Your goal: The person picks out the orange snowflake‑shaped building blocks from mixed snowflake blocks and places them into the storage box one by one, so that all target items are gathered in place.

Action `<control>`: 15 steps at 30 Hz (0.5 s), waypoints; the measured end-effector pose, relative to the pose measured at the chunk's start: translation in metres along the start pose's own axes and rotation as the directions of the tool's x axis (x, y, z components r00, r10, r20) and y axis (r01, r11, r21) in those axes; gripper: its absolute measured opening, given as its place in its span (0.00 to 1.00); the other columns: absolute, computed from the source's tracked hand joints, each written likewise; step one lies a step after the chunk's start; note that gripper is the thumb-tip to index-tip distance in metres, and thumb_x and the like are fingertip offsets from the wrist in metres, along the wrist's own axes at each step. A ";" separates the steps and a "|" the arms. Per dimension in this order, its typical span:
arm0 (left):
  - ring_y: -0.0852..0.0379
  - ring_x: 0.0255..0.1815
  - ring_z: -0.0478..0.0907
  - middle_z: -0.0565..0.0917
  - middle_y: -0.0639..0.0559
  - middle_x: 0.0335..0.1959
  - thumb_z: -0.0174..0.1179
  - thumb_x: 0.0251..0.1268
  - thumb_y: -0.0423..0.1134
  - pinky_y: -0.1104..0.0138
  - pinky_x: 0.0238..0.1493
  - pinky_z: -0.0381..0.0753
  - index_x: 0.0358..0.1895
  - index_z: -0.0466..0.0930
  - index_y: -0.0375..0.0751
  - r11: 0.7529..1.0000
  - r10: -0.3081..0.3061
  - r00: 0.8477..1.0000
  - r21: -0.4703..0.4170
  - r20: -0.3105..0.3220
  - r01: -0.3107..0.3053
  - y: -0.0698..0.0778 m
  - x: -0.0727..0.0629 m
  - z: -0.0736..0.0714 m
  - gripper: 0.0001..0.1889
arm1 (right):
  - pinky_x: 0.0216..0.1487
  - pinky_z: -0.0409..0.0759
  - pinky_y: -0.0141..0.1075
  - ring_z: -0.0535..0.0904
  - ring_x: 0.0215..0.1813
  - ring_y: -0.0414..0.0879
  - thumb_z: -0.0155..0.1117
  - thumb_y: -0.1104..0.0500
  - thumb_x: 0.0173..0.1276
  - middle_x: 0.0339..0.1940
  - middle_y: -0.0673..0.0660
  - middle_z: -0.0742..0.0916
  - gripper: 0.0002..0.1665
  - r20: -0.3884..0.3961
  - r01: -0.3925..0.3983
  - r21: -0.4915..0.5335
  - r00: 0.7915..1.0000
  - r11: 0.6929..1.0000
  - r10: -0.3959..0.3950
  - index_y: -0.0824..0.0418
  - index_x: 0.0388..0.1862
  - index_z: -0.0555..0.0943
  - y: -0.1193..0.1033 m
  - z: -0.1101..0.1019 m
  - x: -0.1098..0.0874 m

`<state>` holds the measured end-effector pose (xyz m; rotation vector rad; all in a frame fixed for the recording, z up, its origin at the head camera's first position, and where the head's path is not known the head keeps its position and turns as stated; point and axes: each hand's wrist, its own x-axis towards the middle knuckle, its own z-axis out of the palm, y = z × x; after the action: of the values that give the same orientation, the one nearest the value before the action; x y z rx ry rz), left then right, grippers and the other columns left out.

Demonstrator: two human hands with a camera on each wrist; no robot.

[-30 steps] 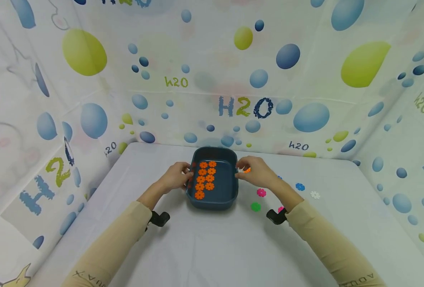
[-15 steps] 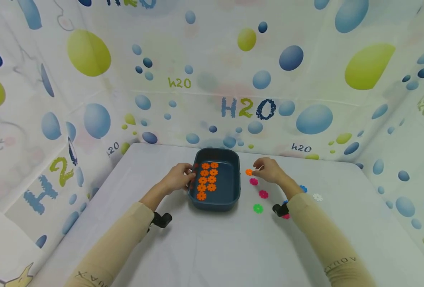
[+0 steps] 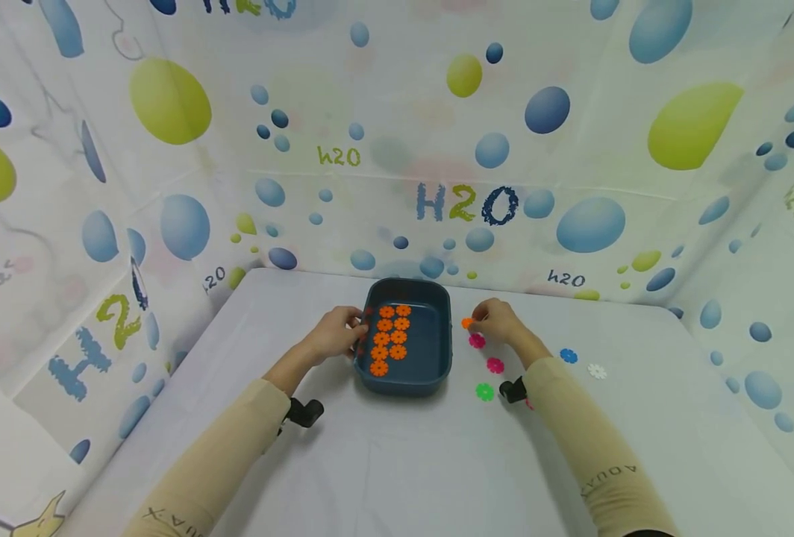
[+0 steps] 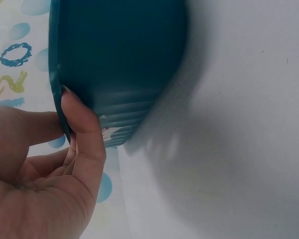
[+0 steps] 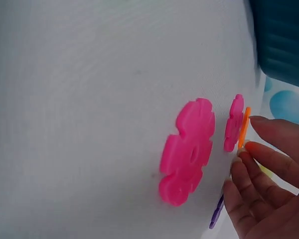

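A dark blue rectangular tray (image 3: 405,380) stands on the table, with several orange flower-shaped discs (image 3: 382,338) in rows along its left half. My left hand (image 3: 333,332) grips the tray's left rim between thumb and fingers; the left wrist view shows the tray wall (image 4: 114,55) tipped past the thumb. Right of the tray, my right hand (image 3: 499,321) has thumb and forefinger at opposite edges of a lone orange flower disc (image 5: 244,128), pinching it at the table. The other fingers are bent beneath. A pink disc (image 5: 234,123) lies right beside it.
Two pink discs (image 3: 495,365) and a green disc (image 3: 484,392) lie between tray and right forearm. Farther right are a blue disc (image 3: 568,356) and a white disc (image 3: 597,371). A purple disc (image 5: 217,211) shows under the right fingers. Patterned curtains (image 3: 397,112) surround the table.
My right hand has left the tray's right rim and moved right to the lone orange disc, its fingers closing in. My left hand stays on the tray's left rim.
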<state>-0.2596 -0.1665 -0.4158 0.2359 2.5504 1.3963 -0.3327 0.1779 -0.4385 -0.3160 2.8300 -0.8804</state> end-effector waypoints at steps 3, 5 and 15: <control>0.53 0.29 0.80 0.76 0.40 0.43 0.52 0.80 0.33 0.62 0.29 0.88 0.70 0.67 0.24 1.000 -0.003 1.000 -0.004 0.000 0.003 -0.001 0.000 0.000 0.22 | 0.54 0.83 0.48 0.78 0.49 0.58 0.67 0.60 0.70 0.48 0.65 0.85 0.17 0.005 -0.011 0.001 1.000 1.000 0.011 0.71 0.52 0.83 -0.002 0.000 0.000; 0.53 0.29 0.80 0.76 0.40 0.43 0.52 0.80 0.33 0.61 0.30 0.88 0.70 0.67 0.24 1.000 -0.003 1.000 -0.004 -0.001 0.003 -0.001 0.000 0.000 0.22 | 0.54 0.83 0.48 0.78 0.49 0.58 0.67 0.60 0.70 0.48 0.65 0.84 0.17 0.007 -0.021 0.007 1.000 1.000 0.020 0.71 0.52 0.83 -0.003 0.000 -0.001; 0.53 0.28 0.79 0.76 0.41 0.41 0.52 0.80 0.33 0.56 0.32 0.89 0.69 0.68 0.25 1.000 -0.003 1.000 -0.006 -0.006 0.003 0.000 0.000 0.001 0.21 | 0.59 0.82 0.49 0.78 0.52 0.59 0.67 0.62 0.71 0.51 0.65 0.84 0.18 0.005 -0.051 0.034 0.999 0.998 0.051 0.70 0.56 0.80 -0.005 0.001 -0.001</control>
<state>-0.2598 -0.1657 -0.4167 0.2267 2.5498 1.4053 -0.3307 0.1733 -0.4365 -0.2401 2.8024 -0.9158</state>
